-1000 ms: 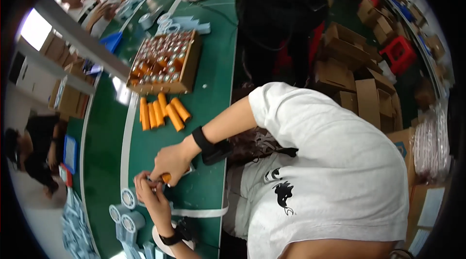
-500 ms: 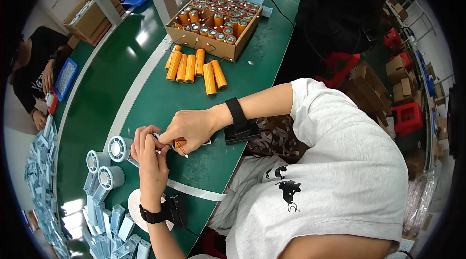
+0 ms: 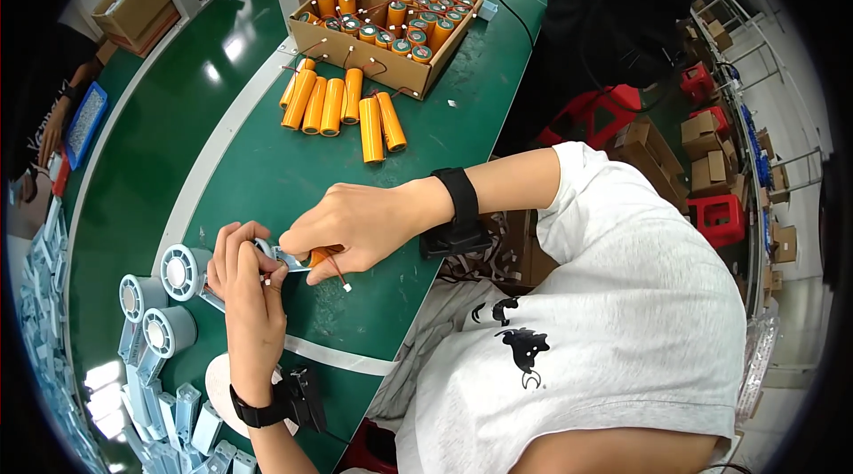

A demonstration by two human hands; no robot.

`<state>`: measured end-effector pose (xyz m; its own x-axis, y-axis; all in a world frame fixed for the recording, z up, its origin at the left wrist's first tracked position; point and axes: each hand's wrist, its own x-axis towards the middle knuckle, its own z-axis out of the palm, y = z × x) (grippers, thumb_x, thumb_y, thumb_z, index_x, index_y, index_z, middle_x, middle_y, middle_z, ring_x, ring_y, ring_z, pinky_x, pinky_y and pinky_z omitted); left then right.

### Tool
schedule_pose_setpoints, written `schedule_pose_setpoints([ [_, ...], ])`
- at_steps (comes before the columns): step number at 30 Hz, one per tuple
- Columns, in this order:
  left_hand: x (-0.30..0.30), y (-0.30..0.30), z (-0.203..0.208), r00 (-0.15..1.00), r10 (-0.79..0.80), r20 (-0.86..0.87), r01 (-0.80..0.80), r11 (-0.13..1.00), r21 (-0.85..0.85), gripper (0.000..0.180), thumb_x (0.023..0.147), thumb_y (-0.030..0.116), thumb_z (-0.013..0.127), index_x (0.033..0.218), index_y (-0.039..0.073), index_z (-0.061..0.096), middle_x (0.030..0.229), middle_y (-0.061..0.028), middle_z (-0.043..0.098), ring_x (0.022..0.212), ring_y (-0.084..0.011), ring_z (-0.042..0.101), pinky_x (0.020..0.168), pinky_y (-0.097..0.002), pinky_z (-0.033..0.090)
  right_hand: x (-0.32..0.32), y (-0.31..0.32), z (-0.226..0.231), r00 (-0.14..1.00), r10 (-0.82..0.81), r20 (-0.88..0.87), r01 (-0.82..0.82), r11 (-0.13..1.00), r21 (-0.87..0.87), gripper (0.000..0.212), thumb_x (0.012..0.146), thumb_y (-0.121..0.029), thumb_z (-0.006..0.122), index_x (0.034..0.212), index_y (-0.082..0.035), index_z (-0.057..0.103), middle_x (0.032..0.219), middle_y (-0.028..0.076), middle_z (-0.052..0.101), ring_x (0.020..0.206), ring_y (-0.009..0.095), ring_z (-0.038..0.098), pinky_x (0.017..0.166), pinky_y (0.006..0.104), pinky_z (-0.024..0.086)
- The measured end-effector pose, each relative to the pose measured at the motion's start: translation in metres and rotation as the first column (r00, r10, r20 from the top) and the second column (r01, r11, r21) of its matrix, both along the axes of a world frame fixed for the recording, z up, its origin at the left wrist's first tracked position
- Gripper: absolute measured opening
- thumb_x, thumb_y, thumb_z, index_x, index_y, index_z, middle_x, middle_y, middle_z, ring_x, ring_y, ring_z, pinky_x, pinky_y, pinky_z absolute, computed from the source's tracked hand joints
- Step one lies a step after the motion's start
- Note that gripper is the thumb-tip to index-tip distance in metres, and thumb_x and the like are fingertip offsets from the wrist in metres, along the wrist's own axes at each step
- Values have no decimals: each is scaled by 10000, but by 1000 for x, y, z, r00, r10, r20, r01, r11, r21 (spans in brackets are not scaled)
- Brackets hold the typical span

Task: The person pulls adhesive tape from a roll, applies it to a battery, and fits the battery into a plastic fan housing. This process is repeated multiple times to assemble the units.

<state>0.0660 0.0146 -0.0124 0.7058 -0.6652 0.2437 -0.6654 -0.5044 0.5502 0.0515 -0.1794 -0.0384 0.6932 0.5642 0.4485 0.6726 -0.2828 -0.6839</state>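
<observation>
My left hand (image 3: 244,283) grips a small light-blue plastic holder (image 3: 286,258) over the green table (image 3: 267,172). My right hand (image 3: 355,227) pinches an orange cylindrical cell (image 3: 320,256) against that holder; a thin red wire with a white plug (image 3: 340,276) hangs from it. Both wrists wear black bands. Several loose orange cells (image 3: 342,105) lie in a row farther up the table. Behind them stands an open cardboard box (image 3: 386,21) packed with upright orange cells.
Three round white-blue housings (image 3: 164,296) sit left of my left hand. A heap of light-blue plastic parts (image 3: 169,421) fills the lower left. A person in black stands at the far right of the table (image 3: 622,12). Cardboard boxes and red stools stand on the floor at right.
The view has tilted and drawn closer to the hands. Both hands stay together on the holder and orange cell; the cell sits slightly deeper against the holder.
</observation>
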Motion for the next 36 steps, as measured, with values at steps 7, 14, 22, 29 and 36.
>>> schedule_pose_setpoints([
  [7, 1, 3, -5, 1000, -20, -1, 20, 999, -36, 181, 714, -59, 538, 819, 23, 416, 1085, -94, 465, 1100, -279, 395, 942, -365, 223, 10, 5, 11, 944, -4, -329, -78, 968, -237, 152, 757, -118, 608, 879, -91, 521, 658, 58, 541, 671, 266, 574, 563, 397, 411],
  [14, 7, 7, 4, 981, -154, -116, 143, 985, -98, 234, 679, -70, 555, 867, 19, 449, 1099, -110, 458, 1090, -279, 401, 913, -351, 272, -6, 13, -5, 965, -127, -229, 70, 968, -241, 233, 746, -70, 585, 963, -50, 503, 792, 124, 563, 757, 265, 588, 624, 385, 434],
  [22, 6, -9, -3, 998, 49, -48, -48, 998, 27, 489, 590, -160, 554, 1047, 3, 496, 1154, -134, 459, 1121, -315, 410, 906, -371, 362, 3, 8, -15, 857, -209, -470, 192, 978, -83, 318, 718, -42, 585, 1015, 15, 486, 857, 160, 560, 792, 261, 587, 645, 358, 450],
  [29, 19, -15, 14, 979, -89, 181, 62, 986, 152, 522, 606, -169, 547, 1095, 10, 513, 1144, -140, 476, 1078, -331, 459, 883, -369, 401, -6, -9, -23, 843, -288, -455, 366, 926, 91, 220, 738, -76, 607, 928, 11, 538, 788, 144, 601, 733, 263, 598, 616, 347, 462],
  [36, 237, 44, 34, 908, 105, 406, -201, 959, 201, 441, 632, -41, 619, 1062, 2, 528, 1098, -154, 519, 989, -315, 525, 826, -342, 414, -11, -72, -15, 322, -946, -42, 932, 324, -161, 214, 800, -161, 550, 806, 52, 571, 777, 186, 607, 743, 325, 602, 662, 389, 481],
])
